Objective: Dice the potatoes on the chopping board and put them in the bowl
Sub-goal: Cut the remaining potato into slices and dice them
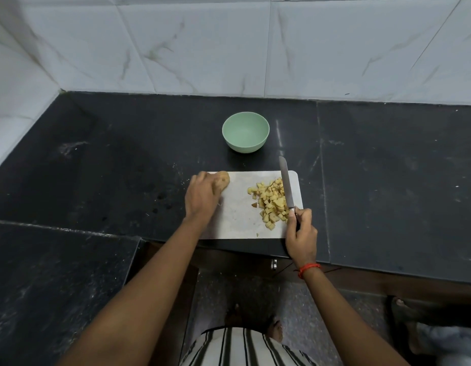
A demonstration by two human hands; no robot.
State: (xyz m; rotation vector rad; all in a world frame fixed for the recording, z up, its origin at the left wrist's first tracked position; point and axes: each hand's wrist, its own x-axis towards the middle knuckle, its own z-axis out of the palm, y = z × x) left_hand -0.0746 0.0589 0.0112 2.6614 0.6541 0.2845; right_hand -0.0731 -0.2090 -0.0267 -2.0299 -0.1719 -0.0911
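A white chopping board (237, 207) lies near the front edge of the dark counter. A pile of diced potato (271, 202) covers its right side. At the board's far left corner sits a whole brown potato (223, 180), and my left hand (201, 196) grips it from above. My right hand (300, 233) holds a knife (286, 186) by the handle at the board's right edge, with the blade pointing away along the pile's right side. A pale green bowl (245, 132) stands behind the board; nothing is visible inside it.
The black stone counter (387, 167) runs back to a white tiled wall and wraps round on the left as a lower section (44, 286). Below the counter edge are the floor, my striped shirt and a foot.
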